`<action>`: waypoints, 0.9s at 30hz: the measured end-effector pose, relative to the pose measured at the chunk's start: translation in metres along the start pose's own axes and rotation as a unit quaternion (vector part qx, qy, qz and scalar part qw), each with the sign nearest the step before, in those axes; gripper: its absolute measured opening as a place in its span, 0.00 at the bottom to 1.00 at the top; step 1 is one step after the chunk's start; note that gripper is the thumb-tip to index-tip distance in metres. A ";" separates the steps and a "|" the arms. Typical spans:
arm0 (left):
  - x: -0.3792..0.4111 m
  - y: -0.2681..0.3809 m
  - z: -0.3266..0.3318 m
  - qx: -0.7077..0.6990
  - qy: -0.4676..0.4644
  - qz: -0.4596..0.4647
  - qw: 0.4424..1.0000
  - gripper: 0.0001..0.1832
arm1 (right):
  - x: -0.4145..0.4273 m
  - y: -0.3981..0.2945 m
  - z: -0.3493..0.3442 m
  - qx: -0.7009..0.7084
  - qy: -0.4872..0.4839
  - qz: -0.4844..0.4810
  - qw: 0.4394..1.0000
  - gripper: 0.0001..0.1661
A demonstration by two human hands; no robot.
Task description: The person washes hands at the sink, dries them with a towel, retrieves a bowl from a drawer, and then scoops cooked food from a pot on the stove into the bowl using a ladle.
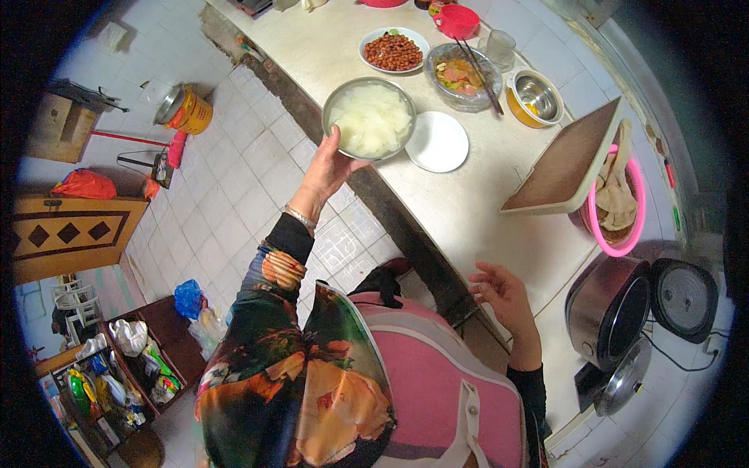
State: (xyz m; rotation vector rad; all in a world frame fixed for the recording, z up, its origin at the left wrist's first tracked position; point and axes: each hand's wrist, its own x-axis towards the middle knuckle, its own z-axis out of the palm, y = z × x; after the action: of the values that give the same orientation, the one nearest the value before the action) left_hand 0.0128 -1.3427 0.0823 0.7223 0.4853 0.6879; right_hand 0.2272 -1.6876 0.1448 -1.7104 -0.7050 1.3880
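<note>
My left hand point(330, 167) grips the near rim of a round metal bowl point(324, 111), thumb over the edge and fingers beneath. Pale, thin slices of food point(371, 120) fill the bowl, which is over the counter's front edge. Right beside it on the counter is a small white plate point(439, 142) with nothing on it. My right hand point(497, 292) hovers by the counter edge, holding nothing, its fingers apart and slightly curled. Behind the bowl are a plate of reddish-brown peanuts point(393, 51) and a plastic-covered bowl of mixed food point(459, 76) with chopsticks point(481, 76) across it.
A yellow-sided metal container point(533, 98) and a drinking glass point(499, 50) stand near the wall. Farther right are a leaning framed board point(564, 161), a pink basket point(641, 193) and an open rice cooker point(608, 310). Tiled floor point(234, 175) lies left of the counter point(433, 205).
</note>
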 end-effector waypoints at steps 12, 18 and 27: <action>0.036 -0.017 -0.077 -0.004 0.084 -0.042 0.996 0.39 | 0.022 -0.009 -0.007 -0.097 -0.079 0.015 0.992 0.22; 0.043 -0.011 -0.081 0.001 0.072 -0.053 0.996 0.40 | 0.030 -0.018 -0.008 -0.162 -0.088 0.016 0.983 0.21; 0.058 -0.010 -0.092 0.083 0.145 -0.047 0.985 0.38 | 0.045 -0.020 -0.006 -0.146 -0.060 0.000 0.988 0.22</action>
State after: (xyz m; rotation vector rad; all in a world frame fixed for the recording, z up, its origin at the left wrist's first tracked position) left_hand -0.0008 -1.2674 0.0045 0.7542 0.8476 0.6728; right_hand 0.2448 -1.6421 0.1390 -1.8590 -1.0169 1.4533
